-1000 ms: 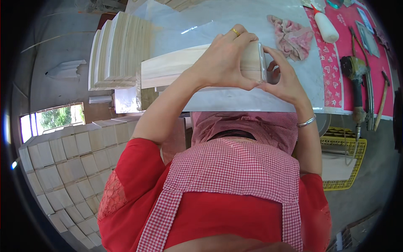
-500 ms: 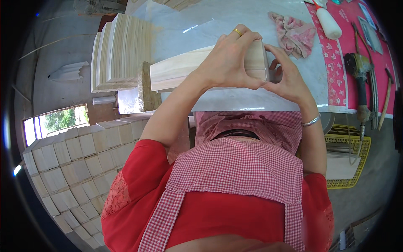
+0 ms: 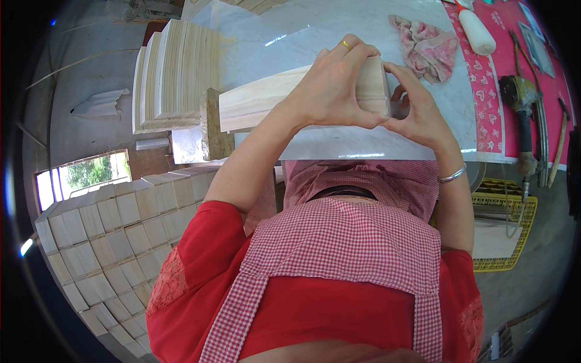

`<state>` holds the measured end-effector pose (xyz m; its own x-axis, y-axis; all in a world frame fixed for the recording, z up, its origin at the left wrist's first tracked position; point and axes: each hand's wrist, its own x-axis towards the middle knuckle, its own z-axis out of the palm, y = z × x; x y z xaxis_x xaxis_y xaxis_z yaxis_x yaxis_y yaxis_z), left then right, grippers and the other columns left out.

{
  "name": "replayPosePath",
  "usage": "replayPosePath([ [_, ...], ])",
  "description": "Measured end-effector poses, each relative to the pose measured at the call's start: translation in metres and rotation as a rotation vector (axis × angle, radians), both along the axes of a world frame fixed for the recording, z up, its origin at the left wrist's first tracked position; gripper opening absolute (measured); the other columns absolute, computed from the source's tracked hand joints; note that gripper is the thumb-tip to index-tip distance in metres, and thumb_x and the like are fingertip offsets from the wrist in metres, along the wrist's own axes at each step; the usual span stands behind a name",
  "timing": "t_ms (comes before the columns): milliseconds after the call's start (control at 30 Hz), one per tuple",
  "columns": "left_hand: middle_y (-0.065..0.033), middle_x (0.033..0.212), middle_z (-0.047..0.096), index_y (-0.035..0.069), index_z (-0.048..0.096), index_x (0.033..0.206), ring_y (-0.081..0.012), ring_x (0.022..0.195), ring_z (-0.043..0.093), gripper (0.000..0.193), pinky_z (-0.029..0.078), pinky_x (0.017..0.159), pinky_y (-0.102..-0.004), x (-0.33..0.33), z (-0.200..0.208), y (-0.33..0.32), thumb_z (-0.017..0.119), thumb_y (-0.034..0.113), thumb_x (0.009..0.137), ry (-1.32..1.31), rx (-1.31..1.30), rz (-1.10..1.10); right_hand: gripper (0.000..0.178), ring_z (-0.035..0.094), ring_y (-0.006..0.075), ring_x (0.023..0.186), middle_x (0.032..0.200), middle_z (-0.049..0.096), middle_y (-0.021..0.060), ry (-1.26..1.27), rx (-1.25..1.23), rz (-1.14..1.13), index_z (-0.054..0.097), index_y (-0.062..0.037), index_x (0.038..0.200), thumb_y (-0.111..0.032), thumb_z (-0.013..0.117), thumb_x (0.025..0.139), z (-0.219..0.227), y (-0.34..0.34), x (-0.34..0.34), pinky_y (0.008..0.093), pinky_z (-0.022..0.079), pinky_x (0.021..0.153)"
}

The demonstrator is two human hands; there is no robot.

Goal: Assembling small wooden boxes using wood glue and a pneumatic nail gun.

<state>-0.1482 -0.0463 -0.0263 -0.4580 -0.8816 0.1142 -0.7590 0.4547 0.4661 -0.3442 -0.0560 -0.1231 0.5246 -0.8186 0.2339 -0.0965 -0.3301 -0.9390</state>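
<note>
A long, pale wooden piece shaped like a box lies across the table near its front edge. Over its right part goes my left hand, fingers on the far side and thumb on the near side, gripping it; a gold ring is on one finger. At the right end, my right hand curves round with fingertips at the far corner and thumb at the near corner, close to the left thumb. The fingers hold that end, where a thin edge shows. The piece's left end is beside an upright worn block.
Stacked wooden boards stand at the table's left. A pinkish rag, white bottle, power tool and hammer lie right. Many wooden blocks are piled lower left; a yellow crate sits lower right.
Both hands keep the same grip on the wooden box-shaped piece. The whole view has shifted very slightly, with no other clear movement.
</note>
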Motion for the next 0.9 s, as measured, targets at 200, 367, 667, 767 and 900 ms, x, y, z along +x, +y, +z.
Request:
replayPosePath([
  [200,-0.0172,0.110,0.052,-0.002,0.052,0.119,-0.0356,0.101,0.055,0.081,0.047,0.087,-0.0408,-0.001,-0.002,-0.002,0.085,0.030,0.051,-0.004,0.012,0.014,0.092,0.055,0.0241,0.094,0.132,0.049,0.0106,0.010,0.040,0.010,0.042,-0.0095,0.141,-0.017,0.086,0.061,0.000,0.001,0.000,0.0322,0.051,0.077],
  [367,-0.0176,0.109,0.052,-0.002,0.051,0.117,-0.0361,0.100,0.056,0.081,0.047,0.087,-0.0411,-0.001,-0.002,-0.003,0.084,0.030,0.051,-0.011,-0.003,0.007,0.097,0.052,0.0277,0.114,0.138,0.046,0.0119,-0.072,-0.055,-0.116,0.039,-0.0115,0.145,-0.018,0.086,0.060,0.015,0.014,0.006,0.0349,0.048,0.089],
  [667,-0.0179,0.110,0.053,-0.003,0.051,0.118,-0.0359,0.101,0.056,0.082,0.047,0.088,-0.0404,-0.002,-0.001,-0.003,0.084,0.029,0.050,-0.009,0.016,0.009,0.091,0.045,0.0326,0.128,0.142,0.042,0.0150,-0.043,-0.101,-0.121,0.043,-0.0070,0.143,-0.016,0.084,0.063,0.027,0.053,0.000,0.0397,0.039,0.105],
  [767,-0.0177,0.110,0.053,-0.003,0.051,0.118,-0.0357,0.101,0.056,0.082,0.048,0.087,-0.0404,-0.001,0.000,-0.003,0.084,0.029,0.051,-0.015,0.010,0.011,0.086,0.045,0.0326,0.129,0.142,0.042,0.0165,-0.116,-0.043,-0.113,0.044,-0.0029,0.141,-0.014,0.082,0.064,0.029,0.068,-0.003,0.0403,0.037,0.107],
  [900,-0.0172,0.109,0.053,-0.003,0.051,0.118,-0.0354,0.099,0.057,0.081,0.048,0.086,-0.0404,-0.002,-0.002,-0.004,0.084,0.030,0.052,-0.020,-0.006,0.009,0.084,0.044,0.0329,0.130,0.142,0.043,0.0177,-0.125,-0.034,-0.150,0.045,-0.0010,0.140,-0.014,0.082,0.066,0.027,0.077,-0.001,0.0401,0.037,0.107],
])
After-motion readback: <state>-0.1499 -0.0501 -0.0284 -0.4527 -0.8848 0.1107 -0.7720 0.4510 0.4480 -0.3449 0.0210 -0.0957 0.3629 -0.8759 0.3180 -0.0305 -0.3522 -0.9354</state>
